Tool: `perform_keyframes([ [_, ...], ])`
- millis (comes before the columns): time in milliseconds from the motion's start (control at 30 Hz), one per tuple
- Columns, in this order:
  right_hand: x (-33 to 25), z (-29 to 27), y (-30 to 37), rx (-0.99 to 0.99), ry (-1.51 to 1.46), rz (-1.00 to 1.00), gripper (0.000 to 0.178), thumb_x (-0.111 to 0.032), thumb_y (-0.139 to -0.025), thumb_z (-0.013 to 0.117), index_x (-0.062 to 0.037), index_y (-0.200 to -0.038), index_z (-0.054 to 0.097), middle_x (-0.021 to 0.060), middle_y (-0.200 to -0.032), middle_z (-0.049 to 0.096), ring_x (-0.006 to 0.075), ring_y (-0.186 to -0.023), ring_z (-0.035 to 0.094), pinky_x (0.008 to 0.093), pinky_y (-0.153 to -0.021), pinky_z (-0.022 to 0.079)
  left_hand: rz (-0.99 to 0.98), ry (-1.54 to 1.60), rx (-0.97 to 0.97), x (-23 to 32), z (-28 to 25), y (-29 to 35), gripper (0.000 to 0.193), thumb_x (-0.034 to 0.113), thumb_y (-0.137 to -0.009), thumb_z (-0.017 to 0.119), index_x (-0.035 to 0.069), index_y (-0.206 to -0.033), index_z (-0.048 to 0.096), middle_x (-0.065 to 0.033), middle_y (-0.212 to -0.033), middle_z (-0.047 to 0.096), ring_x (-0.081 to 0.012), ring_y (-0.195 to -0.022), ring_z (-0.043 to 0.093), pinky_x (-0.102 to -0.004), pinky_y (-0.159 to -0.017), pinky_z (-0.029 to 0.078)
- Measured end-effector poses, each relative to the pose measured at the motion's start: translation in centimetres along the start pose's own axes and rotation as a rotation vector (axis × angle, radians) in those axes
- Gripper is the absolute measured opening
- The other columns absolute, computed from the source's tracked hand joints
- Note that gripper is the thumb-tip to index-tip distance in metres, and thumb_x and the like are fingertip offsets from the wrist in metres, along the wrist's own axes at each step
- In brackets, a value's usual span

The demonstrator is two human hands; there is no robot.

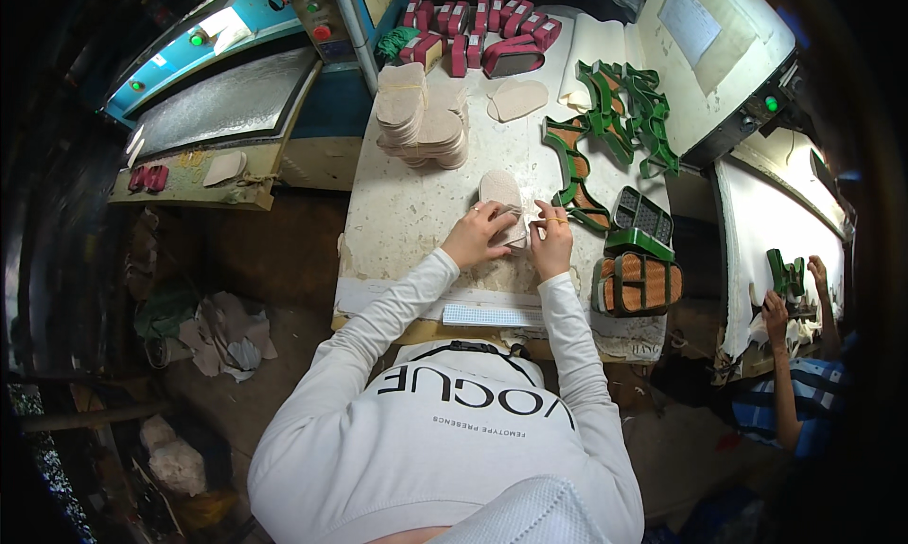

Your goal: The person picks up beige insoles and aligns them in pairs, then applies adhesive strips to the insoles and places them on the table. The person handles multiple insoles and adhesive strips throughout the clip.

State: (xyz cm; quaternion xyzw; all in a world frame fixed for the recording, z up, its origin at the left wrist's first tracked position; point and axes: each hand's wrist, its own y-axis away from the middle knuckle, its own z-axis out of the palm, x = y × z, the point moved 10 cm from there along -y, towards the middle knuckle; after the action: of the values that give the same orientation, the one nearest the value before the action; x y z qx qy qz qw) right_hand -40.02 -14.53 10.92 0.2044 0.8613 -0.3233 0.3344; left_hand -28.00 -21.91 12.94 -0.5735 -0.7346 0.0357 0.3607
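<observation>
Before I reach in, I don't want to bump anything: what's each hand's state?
Left hand: curled, holding the pale sole-shaped pieces.
Right hand: partly curled, with a yellow band on it; whether it grips anything cannot be told.

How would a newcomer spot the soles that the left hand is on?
Find the pale table in the middle, then the left hand near its front edge. The beige sole stack pokes out beyond that hand, left of the right hand. Unlike the taller banded piles farther away, it has fingers on it.
</observation>
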Motion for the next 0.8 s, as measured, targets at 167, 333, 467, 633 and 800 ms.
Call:
perform_keyframes([
  [167, 0.1, 1.1, 0.3, -0.055, -0.248, 0.119, 0.033, 0.008, -0.073, 0.065, -0.003, -0.104, 0.059, 0.0082, -0.093, 0.057, 0.0167, -0.074, 0.067, 0.0251, -0.066, 0.053, -0.169, 0.28, 0.028, -2.8, -0.5, -0.6, 0.032, 0.01, -0.075, 0.06, 0.013, -0.107, 0.056, -0.0107, -0.096, 0.059, -0.0294, -0.085, 0.061, -0.0377, -0.077, 0.05],
  [333, -2.3, 5.0, 1.5, -0.17, -0.257, 0.061, 0.023, 0.005, -0.073, 0.067, 0.0002, -0.093, 0.056, 0.0091, -0.092, 0.057, 0.0201, -0.074, 0.067, 0.0276, -0.065, 0.054, -0.231, 0.234, -0.037, -4.6, 0.1, -0.4, 0.029, 0.006, -0.076, 0.052, 0.014, -0.104, 0.057, -0.0092, -0.089, 0.062, -0.0286, -0.075, 0.058, -0.038, -0.07, 0.048],
  [467, -3.7, 5.2, 2.0, -0.125, -0.066, -0.047, 0.019, 0.005, -0.073, 0.063, -0.0009, -0.089, 0.056, 0.0115, -0.09, 0.056, 0.0274, -0.076, 0.063, 0.0337, -0.066, 0.052, -0.232, 0.287, -0.043, -4.8, 0.0, -0.3, 0.027, 0.008, -0.077, 0.053, 0.014, -0.102, 0.059, -0.0101, -0.083, 0.061, -0.0289, -0.074, 0.057, -0.0389, -0.072, 0.048],
  [633, -0.1, 3.8, 0.9, -0.097, -0.201, 0.123, 0.015, 0.005, -0.078, 0.058, -0.0018, -0.092, 0.057, 0.01, -0.095, 0.059, 0.0223, -0.083, 0.065, 0.0309, -0.068, 0.052, -0.291, 0.251, -0.09, -4.3, 0.4, 0.1, 0.029, 0.018, -0.077, 0.064, 0.017, -0.105, 0.059, -0.0115, -0.087, 0.057, -0.0302, -0.085, 0.057, -0.041, -0.08, 0.047],
  [800, 6.3, 3.5, 1.4, -0.159, -0.801, 0.57, 0.027, 0.006, -0.087, 0.05, -0.0049, -0.111, 0.052, 0.003, -0.106, 0.056, 0.0148, -0.099, 0.061, 0.0252, -0.077, 0.05, -0.046, 0.026, -0.056, -1.6, 0.1, 0.1, 0.049, 0.033, -0.068, 0.076, 0.02, -0.11, 0.054, -0.013, -0.104, 0.052, -0.0342, -0.097, 0.054, -0.0432, -0.085, 0.046],
])
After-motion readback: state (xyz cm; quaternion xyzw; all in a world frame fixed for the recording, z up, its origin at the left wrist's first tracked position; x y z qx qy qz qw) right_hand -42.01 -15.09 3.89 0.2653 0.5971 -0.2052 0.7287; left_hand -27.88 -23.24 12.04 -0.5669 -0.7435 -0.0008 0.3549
